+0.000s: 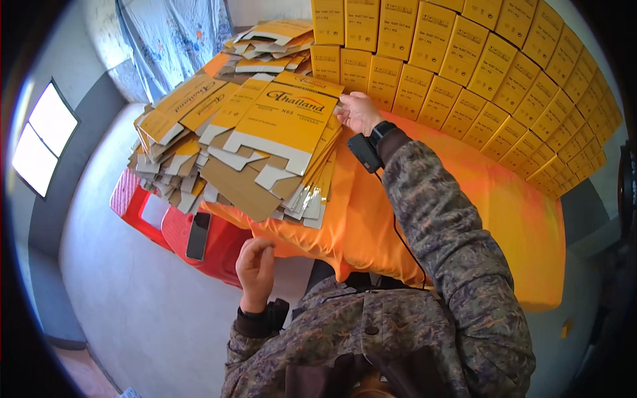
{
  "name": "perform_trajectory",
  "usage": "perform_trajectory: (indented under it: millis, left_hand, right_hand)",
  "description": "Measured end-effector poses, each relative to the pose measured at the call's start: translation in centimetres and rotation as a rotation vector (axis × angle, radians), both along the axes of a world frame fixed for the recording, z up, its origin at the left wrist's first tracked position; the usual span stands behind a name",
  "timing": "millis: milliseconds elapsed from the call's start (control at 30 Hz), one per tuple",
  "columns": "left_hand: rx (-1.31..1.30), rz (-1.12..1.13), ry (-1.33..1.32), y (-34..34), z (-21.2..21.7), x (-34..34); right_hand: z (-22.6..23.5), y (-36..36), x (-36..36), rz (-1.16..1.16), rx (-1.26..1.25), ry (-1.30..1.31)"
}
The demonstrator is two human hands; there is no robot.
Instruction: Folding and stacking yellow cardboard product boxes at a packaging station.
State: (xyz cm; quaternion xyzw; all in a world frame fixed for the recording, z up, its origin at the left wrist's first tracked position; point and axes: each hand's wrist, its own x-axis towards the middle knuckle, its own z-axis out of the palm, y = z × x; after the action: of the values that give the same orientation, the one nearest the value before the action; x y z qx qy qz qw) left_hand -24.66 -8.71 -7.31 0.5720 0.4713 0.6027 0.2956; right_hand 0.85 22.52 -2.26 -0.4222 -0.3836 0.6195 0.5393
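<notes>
At the right edge of the pile, my right hand [360,114] pinches the edge of a flattened yellow-and-white carton [286,121] lying on top. That carton has white slotted flaps at its near end. Below it sits a tall, uneven stack of more flattened cartons [180,109], some showing bare brown cardboard inside. My left hand [255,270] hovers apart from the pile, near the front edge of the orange-covered table. Its fingers are curled in, and I see nothing between them.
Folded yellow boxes [434,40] form a high wall along the back right of the orange cloth [424,166]. A black phone [198,235] rests on a red plastic chair [176,229] at the left. From my right wrist, a black device [364,153] trails a cable.
</notes>
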Motion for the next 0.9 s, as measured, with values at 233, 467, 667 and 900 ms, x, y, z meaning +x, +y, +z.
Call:
perform_trajectory:
  millis: [233,467,667,900]
  left_hand:
    - [-0.041,0.034,-0.018,-1.9,-0.7,-1.1]
    - [-0.061,0.006,-0.113,-1.6,-1.2,-0.4]
    - [-0.055,0.015,-0.109,-1.8,-0.6,0.1]
    - [0.007,-0.087,-0.097,-1.8,0.8,1.5]
  right_hand:
    - [-1.4,1.9,-2.7,-0.140,0.093,0.094]
    - [-0.3,2.0,-5.1,0.051,0.001,0.197]
    - [1.7,-3.7,-6.2,0.150,0.091,0.049]
    - [1.3,-15.4,6.8,0.231,0.272,0.404]
